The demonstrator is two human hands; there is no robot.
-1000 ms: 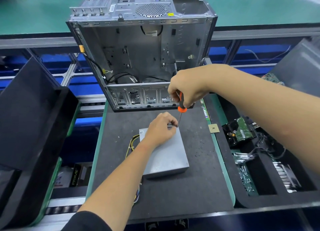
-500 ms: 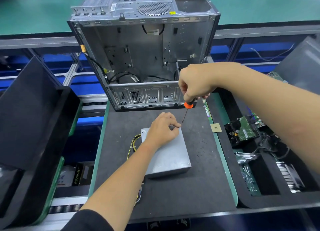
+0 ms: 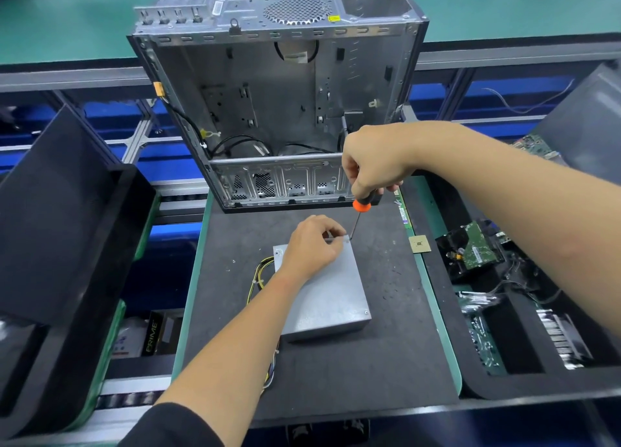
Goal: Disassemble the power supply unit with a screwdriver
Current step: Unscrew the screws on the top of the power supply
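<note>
A dark mat [image 3: 386, 362] with a green rim carries the grey power supply [image 3: 332, 299] (lying flat, its wires [image 3: 260, 278] trailing off the left side) and, behind it, an open case [image 3: 279, 110]. A small square chip [image 3: 419, 244] sits at the right edge.

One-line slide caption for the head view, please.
Right hand sets screwdriver to power supply unit's far corner; left hand steadies it.

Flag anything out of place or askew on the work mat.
One thing stands out: a small square chip lies loose at the mat's right edge, apart from the parts bins. The power supply sits skewed to the mat's edges.
</note>
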